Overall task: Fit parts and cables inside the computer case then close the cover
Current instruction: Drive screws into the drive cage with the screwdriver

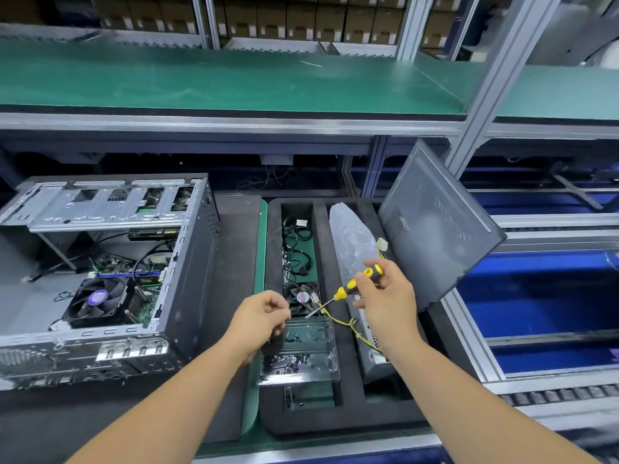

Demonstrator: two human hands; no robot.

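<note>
Picking a screw w/ screwdriver ready, over the parts tray.

Right hand (385, 296) grips the yellow-black screwdriver (360, 283), tip angled down-left toward the left hand (264, 316), whose fingers are curled in a pinch over the clear screw box (301, 349); can't tell if a screw is actually held, too small. Best approach IMO: seat one screw on the tip right above the box so a drop lands back in it, keep clear of the yellow cable (338, 321) under the shaft. Computer case (110, 272) lies open, well left of the left hand; its cover (435, 229) leans upright beyond the right hand. Small fan (301, 298) sits just beyond the box in the black foam tray (325, 420). Bench has dark mat; green shelf (234, 78) above, blue conveyor far right.
</note>
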